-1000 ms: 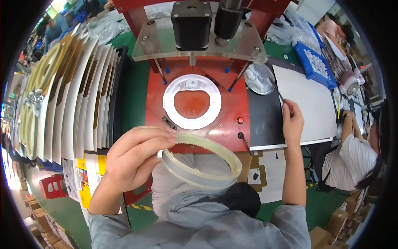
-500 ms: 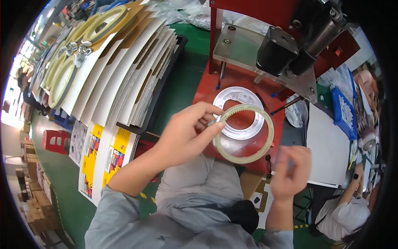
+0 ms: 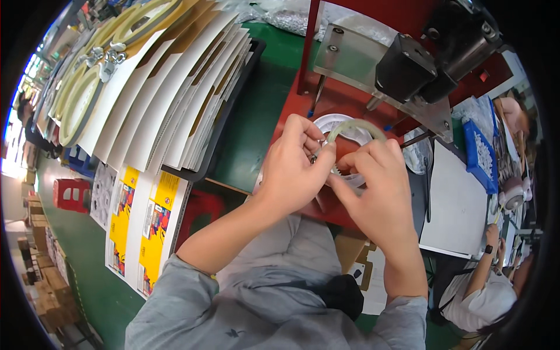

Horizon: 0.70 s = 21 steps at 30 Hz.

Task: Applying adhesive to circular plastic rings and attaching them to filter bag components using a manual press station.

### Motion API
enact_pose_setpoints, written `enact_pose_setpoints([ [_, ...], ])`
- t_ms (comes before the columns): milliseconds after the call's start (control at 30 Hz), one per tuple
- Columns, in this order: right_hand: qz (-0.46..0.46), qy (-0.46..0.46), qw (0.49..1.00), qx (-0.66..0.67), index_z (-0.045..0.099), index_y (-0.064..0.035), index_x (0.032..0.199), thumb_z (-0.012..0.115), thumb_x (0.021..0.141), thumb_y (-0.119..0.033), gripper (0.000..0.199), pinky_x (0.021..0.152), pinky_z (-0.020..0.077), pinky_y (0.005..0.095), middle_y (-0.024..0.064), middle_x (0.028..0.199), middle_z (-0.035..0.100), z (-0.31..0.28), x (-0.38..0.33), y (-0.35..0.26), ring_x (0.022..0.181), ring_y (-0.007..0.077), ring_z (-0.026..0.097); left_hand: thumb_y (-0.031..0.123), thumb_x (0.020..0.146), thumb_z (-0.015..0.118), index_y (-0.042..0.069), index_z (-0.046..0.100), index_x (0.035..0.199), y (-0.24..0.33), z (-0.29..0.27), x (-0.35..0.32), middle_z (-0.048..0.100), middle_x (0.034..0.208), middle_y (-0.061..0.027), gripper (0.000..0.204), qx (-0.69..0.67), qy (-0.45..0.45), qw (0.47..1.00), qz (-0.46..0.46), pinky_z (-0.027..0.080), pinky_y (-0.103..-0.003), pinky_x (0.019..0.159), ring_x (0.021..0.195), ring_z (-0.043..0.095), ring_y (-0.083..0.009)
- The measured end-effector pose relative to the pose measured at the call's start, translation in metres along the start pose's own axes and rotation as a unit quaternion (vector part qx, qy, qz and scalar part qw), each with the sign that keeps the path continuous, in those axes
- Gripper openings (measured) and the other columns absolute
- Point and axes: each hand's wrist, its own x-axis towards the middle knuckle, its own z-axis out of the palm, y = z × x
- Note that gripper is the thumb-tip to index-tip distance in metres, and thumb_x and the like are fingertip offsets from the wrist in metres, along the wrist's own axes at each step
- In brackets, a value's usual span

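Observation:
A pale yellow-green toothed ring (image 3: 357, 123) is held up between my hands, its lower part hidden by my fingers. My left hand (image 3: 297, 166) is closed on its left side, and a small shiny piece (image 3: 314, 157) shows by the fingertips. On the opposite side my right hand (image 3: 378, 186) has thumb and fingers closed around the ring's lower right. Beneath the ring, a white round frame (image 3: 328, 121) lies on the red base (image 3: 282, 131) of a press, partly covered by my hands.
Over the red base hangs the press's clear plate (image 3: 350, 64) with a black motor block (image 3: 405, 67). White cardboard sheets (image 3: 169, 111) are stacked at left, with similar rings (image 3: 81, 108) on them. At right are a blue tray (image 3: 481, 157) of small white parts and a co-worker (image 3: 481, 297).
My right hand has come in from the right and closed on the ring. The ring has tilted and moved up slightly, with my left hand still on it.

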Motion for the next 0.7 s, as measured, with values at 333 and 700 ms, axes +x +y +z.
enact_pose_setpoints([
  [333,0.049,-0.08,0.995,0.012,0.073,-0.0034,0.088,0.086,0.076,-0.008,0.018,0.079,0.0501,0.0417,0.0089,0.09,0.064,-0.008,0.006,0.018,0.091,0.0316,0.058,0.013,0.094,0.074,0.0,0.058,0.096,0.01,-0.01,0.001,0.067,0.077,-0.0114,0.02,0.139,-0.02,0.989,0.041,0.052,-0.04,0.066,0.068,0.063,-0.026],
  [700,-0.058,-0.015,0.997,-0.058,0.071,-0.0019,0.095,0.086,0.074,-0.004,0.025,0.078,0.0485,0.0385,0.0096,0.092,0.063,-0.041,0.011,0.0,0.089,0.0287,0.058,0.006,0.089,0.077,0.002,0.068,0.091,-0.012,-0.043,-0.014,0.067,0.089,-0.01,0.01,0.161,-0.021,0.967,0.197,0.05,-0.04,0.08,0.087,0.061,-0.0308],
])
